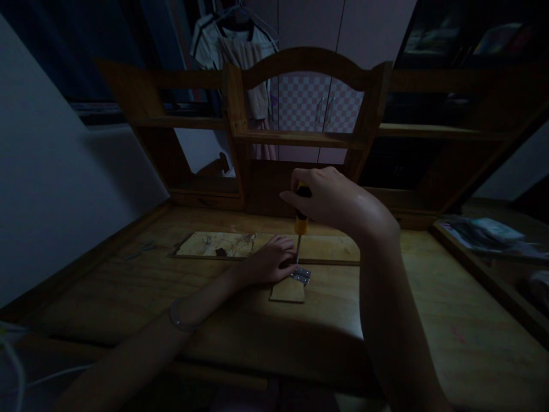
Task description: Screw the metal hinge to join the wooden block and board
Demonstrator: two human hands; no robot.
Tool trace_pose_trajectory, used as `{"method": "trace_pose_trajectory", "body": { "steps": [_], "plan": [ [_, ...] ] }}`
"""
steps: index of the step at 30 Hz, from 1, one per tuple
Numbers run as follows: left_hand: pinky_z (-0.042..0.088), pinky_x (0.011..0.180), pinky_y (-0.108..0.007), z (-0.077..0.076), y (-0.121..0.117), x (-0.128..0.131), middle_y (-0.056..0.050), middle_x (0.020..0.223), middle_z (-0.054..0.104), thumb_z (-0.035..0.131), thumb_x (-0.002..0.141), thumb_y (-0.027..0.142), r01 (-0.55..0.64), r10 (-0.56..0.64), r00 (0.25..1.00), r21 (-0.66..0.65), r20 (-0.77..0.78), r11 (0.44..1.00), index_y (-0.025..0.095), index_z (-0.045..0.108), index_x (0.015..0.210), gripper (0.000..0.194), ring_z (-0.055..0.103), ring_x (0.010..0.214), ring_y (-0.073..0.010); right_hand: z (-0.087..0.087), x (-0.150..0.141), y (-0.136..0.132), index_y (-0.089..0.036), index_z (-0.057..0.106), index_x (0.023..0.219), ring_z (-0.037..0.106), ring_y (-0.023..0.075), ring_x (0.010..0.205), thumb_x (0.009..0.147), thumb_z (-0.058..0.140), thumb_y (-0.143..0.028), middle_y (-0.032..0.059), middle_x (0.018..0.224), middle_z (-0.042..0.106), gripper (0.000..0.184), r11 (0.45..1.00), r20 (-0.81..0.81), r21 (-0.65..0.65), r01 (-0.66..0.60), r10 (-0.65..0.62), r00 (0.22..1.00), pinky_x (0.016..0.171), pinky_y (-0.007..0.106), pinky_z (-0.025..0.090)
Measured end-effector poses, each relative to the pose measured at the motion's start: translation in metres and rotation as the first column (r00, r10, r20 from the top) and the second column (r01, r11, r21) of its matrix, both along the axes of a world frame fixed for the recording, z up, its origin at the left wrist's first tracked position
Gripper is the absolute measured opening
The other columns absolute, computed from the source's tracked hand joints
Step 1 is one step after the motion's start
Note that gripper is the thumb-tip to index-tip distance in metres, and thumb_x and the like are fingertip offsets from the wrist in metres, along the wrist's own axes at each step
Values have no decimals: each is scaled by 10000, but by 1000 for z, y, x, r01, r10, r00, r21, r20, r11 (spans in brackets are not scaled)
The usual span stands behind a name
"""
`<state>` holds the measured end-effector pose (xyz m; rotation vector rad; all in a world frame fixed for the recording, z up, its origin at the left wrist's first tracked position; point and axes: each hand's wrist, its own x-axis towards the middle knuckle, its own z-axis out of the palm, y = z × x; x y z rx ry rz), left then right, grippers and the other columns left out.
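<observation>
My right hand (328, 197) is closed round the yellow and black handle of a screwdriver (300, 224), held upright. Its thin shaft points down onto a small metal hinge (301, 276). The hinge lies where a small wooden block (287, 290) meets a long flat wooden board (330, 249). My left hand (271, 261) rests on the board and block just left of the hinge, fingers pressed down beside the screwdriver tip. A thin bracelet (180, 320) circles my left wrist.
The pieces lie on a wooden desk (128, 286) with a wooden shelf hutch (300, 114) at its back. Papers (484, 233) lie on a side surface at the right. A white cable (17, 366) runs at the lower left. Clothes hang behind the hutch.
</observation>
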<state>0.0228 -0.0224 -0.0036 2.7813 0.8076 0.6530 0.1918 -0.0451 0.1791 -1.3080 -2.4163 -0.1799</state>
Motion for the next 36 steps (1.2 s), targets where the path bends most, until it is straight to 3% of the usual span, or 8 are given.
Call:
{"method": "trace_pose_trajectory", "body": {
  "steps": [4, 8, 13, 18, 23, 27, 33, 36],
  "plan": [
    [402, 942, -388, -1, 1, 0, -64, 995, 608, 614, 905, 281, 4, -4, 1000, 1, -3, 1000, 184, 659, 889, 108, 541, 1009, -236, 0, 1, 0, -190, 634, 917, 613, 223, 812, 906, 498, -343, 90, 886, 674, 206, 999, 13, 11, 30, -30, 999, 713, 331, 395],
    [404, 953, -386, -3, 2, 0, -65, 999, 609, 616, 900, 267, 13, -13, 1000, 7, 4, 1000, 181, 655, 890, 95, 542, 1012, -238, 3, -1, -6, -184, 602, 1017, 612, 235, 879, 849, 525, -283, 86, 954, 682, 210, 1000, -3, -3, -12, 12, 1000, 740, 329, 401],
    [398, 978, -388, -2, 1, 0, -69, 1018, 614, 613, 909, 272, 18, -18, 1000, 4, 21, 1000, 181, 672, 901, 109, 541, 1039, -240, 2, -2, -8, -170, 584, 1050, 616, 249, 898, 865, 513, -336, 106, 982, 678, 259, 1000, 2, -20, 14, -14, 1000, 745, 340, 408],
    [405, 966, -383, -2, 1, 0, -73, 1013, 619, 610, 919, 305, 1, -1, 1000, -1, 16, 1000, 176, 684, 897, 150, 544, 1031, -238, 0, -1, 1, -170, 631, 946, 628, 246, 832, 922, 474, -475, 112, 912, 683, 343, 997, 18, 33, 68, -69, 997, 715, 343, 407],
    [410, 959, -385, -2, 2, 0, -74, 1029, 618, 610, 921, 316, 14, -14, 1000, 1, 11, 1000, 181, 685, 948, 156, 547, 1035, -242, 1, 0, 1, -179, 639, 971, 629, 230, 829, 901, 491, -315, 97, 908, 690, 214, 999, 10, 25, 47, -47, 999, 733, 333, 409],
    [403, 970, -391, -2, 3, -1, -78, 1025, 619, 609, 924, 313, 15, -15, 1000, 7, 10, 1000, 180, 688, 925, 156, 547, 1040, -246, 2, -1, -3, -169, 591, 1080, 615, 238, 855, 876, 502, -336, 105, 966, 684, 279, 1000, -30, -30, 2, -3, 1000, 721, 329, 415],
    [411, 954, -378, -4, 4, -1, -73, 1022, 615, 617, 918, 314, 18, -18, 1000, 5, 5, 1000, 179, 680, 924, 150, 544, 1028, -239, -1, 0, 4, -175, 636, 972, 617, 242, 857, 902, 496, -458, 110, 931, 682, 323, 999, -11, 12, 35, -34, 999, 725, 339, 409],
    [420, 927, -378, -4, 4, 0, -72, 999, 615, 616, 918, 332, 14, -14, 1000, 3, -12, 1000, 178, 670, 918, 162, 551, 1004, -240, -1, 2, 6, -180, 639, 877, 616, 232, 824, 885, 521, -388, 102, 891, 679, 240, 999, 18, 21, 38, -39, 999, 721, 339, 403]
  ]
}}
